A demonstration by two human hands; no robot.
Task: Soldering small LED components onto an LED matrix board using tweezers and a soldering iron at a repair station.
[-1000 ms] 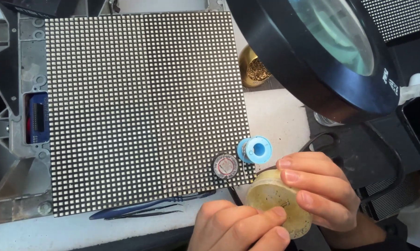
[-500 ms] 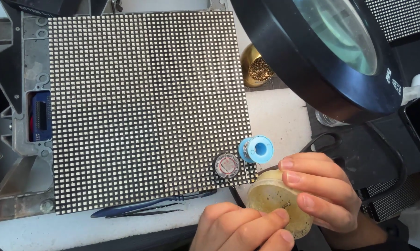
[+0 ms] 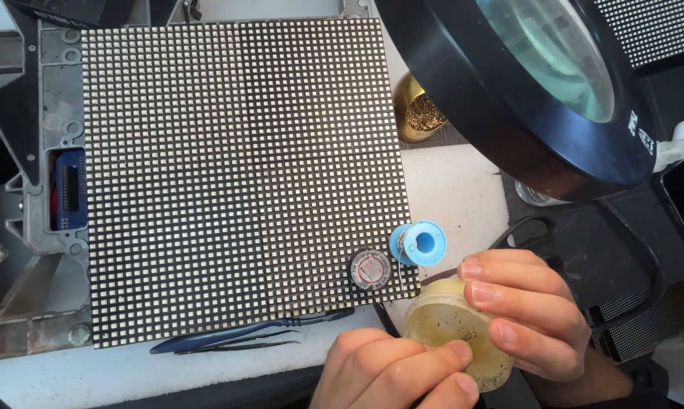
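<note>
A large dotted grid panel (image 3: 236, 182) covers the worktop (image 3: 456, 189), a black round magnifier (image 3: 524, 91) far right. At the near right, right hand (image 3: 531, 318) and left hand (image 3: 395, 371) each clamp their grip around a yellowish round jar (image 3: 452, 333), just near of a blue spool (image 3: 418, 242).

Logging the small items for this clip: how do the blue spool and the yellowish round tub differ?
The blue spool lies free at the corner of the dotted grid panel, untouched; the yellowish tub is gripped by both hands, left hand and right hand. The spool is smaller and opaque blue with a centre hole; the tub is larger, translucent, with yellow paste inside. Both are round and seen end-on.
</note>
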